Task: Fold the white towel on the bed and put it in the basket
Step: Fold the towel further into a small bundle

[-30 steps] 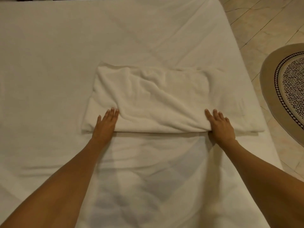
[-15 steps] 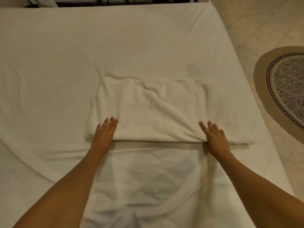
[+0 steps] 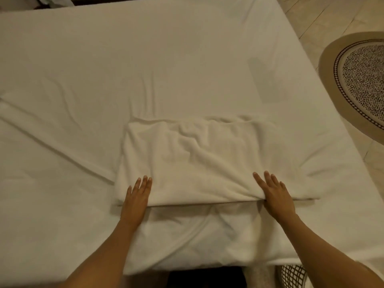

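Observation:
The white towel [image 3: 203,161] lies folded into a wide rectangle on the bed [image 3: 145,69], its near edge facing me. My left hand [image 3: 136,199] rests flat on the towel's near left corner, fingers straight and close together, thumb out to the side. At the near right part of the edge, my right hand [image 3: 276,196] has its fingers on top and its thumb hidden under the fold. Creases in the towel run toward that hand. A lattice-patterned object [image 3: 293,275], possibly the basket, peeks out below the bed's near edge at the bottom right.
The bed sheet is bunched into folds [image 3: 197,235] between the towel and the near bed edge. An oval patterned rug [image 3: 357,84] lies on the tiled floor [image 3: 324,15] to the right. Dark items sit beyond the bed's far edge.
Both hands stay on the towel's near edge while towel and hands shift lower in view. The sheet in front has bunched up more. The bed's far and near edges have come into view.

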A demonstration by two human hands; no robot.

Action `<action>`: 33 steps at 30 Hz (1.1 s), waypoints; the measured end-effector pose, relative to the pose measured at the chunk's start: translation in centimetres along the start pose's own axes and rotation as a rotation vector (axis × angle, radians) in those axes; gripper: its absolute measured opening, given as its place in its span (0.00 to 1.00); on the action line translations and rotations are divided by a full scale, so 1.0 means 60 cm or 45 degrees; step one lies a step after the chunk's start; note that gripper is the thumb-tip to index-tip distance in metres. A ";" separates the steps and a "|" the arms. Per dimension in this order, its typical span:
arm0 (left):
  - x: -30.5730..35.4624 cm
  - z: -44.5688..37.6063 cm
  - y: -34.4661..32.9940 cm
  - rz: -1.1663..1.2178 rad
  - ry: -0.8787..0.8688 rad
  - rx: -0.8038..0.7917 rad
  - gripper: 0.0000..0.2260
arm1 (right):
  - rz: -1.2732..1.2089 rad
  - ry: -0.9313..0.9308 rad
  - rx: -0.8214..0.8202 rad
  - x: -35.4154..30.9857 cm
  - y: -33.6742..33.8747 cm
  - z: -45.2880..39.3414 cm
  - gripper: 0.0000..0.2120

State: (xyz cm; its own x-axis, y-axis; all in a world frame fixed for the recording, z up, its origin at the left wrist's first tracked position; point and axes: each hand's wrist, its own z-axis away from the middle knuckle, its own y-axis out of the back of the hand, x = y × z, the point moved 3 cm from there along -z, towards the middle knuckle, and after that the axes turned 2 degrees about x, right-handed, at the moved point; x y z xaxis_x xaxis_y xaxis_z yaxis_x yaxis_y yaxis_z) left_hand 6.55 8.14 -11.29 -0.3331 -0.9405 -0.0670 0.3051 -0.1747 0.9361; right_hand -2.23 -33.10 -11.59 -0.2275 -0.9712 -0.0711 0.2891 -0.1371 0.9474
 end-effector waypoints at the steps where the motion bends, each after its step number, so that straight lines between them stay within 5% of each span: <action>1: -0.004 0.015 -0.012 0.006 0.007 -0.020 0.38 | 0.001 -0.002 -0.013 -0.007 -0.009 0.015 0.40; 5: -0.005 0.029 -0.036 0.158 0.003 -0.101 0.36 | 0.005 -0.039 -0.121 -0.011 -0.032 0.036 0.40; 12: 0.008 0.004 -0.038 0.055 -0.054 -0.547 0.39 | 0.026 -0.053 -0.397 -0.008 -0.035 0.028 0.42; 17: 0.038 -0.010 0.004 0.065 -0.098 -0.533 0.36 | 0.013 -0.117 -0.491 -0.022 -0.007 0.032 0.38; 24: 0.120 -0.082 0.080 0.044 -0.319 -0.231 0.29 | -0.190 -0.419 -0.131 -0.027 0.028 0.033 0.29; 33: 0.320 -0.229 0.133 -0.141 -0.676 -0.076 0.27 | -0.316 -0.881 0.141 0.056 0.023 -0.022 0.34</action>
State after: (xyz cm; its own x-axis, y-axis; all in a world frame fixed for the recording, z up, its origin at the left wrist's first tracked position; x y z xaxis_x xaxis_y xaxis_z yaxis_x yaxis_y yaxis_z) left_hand 14.85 -15.33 -9.86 -0.7661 -0.6418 0.0341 0.2875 -0.2948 0.9113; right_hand -1.35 -36.79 -10.90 -0.8183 -0.5642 -0.1094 0.0656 -0.2808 0.9575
